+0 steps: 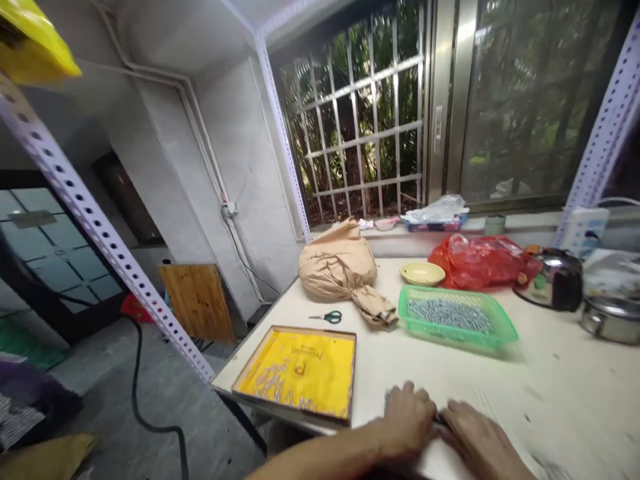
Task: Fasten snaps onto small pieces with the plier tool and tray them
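My left hand [410, 415] rests low over the white table, its fingers curled closed. Close beside it is my right hand [477, 433], also with bent fingers and a little blurred. A small dark thing shows between the two hands, too hidden to name. Left of my hands lies a shallow tray [327, 370] lined with a yellow printed sheet, with several small slender pieces [273, 383] scattered in its near part. Beyond my hands stands a green plastic basket [505, 327] holding a heap of small grey metal pieces [447, 315] that look like screws.
Scissors [330, 317] with dark handles lie behind the tray. Farther back are a brown paper sack [337, 267], a yellow plate [423, 273] and a red plastic bag [480, 261]. A kettle [557, 280] and a metal pot [613, 319] stand at right. The table's left edge [260, 313] drops to the floor.
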The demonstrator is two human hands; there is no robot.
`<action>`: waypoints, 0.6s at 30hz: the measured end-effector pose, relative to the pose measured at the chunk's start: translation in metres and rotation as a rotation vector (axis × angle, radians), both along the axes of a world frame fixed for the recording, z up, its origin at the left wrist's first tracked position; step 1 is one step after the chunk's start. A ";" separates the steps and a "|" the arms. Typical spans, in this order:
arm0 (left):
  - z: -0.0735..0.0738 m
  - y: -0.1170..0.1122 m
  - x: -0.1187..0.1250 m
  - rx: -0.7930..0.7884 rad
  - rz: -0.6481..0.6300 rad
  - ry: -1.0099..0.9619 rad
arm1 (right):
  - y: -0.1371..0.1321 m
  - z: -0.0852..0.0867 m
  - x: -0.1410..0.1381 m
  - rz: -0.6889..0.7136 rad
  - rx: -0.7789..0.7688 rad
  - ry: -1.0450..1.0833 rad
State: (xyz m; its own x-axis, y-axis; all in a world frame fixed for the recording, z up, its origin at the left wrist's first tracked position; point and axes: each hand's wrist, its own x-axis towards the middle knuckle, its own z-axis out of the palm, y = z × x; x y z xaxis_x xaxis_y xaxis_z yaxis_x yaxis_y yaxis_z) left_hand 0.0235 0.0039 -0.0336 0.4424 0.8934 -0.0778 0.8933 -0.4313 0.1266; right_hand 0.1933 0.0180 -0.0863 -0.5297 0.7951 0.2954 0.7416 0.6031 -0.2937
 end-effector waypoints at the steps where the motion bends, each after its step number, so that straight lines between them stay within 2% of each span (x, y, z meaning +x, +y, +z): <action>1: 0.007 -0.005 0.000 0.007 0.007 0.004 | -0.004 0.013 -0.001 0.004 -0.041 -0.086; 5: 0.032 -0.008 0.004 -0.009 0.001 0.010 | -0.016 0.059 -0.007 0.008 -0.106 -0.288; 7: 0.037 -0.005 0.006 -0.018 0.001 0.007 | -0.015 0.073 -0.008 -0.015 -0.120 -0.372; 9: 0.036 -0.006 0.005 -0.020 0.007 -0.027 | -0.011 0.082 -0.005 -0.031 -0.122 -0.408; 14: 0.013 -0.031 0.004 0.140 -0.044 -0.177 | 0.011 0.084 0.014 0.117 -0.221 -0.402; 18: -0.002 -0.054 0.014 0.163 -0.111 -0.274 | 0.027 0.075 0.018 0.053 -0.162 -0.396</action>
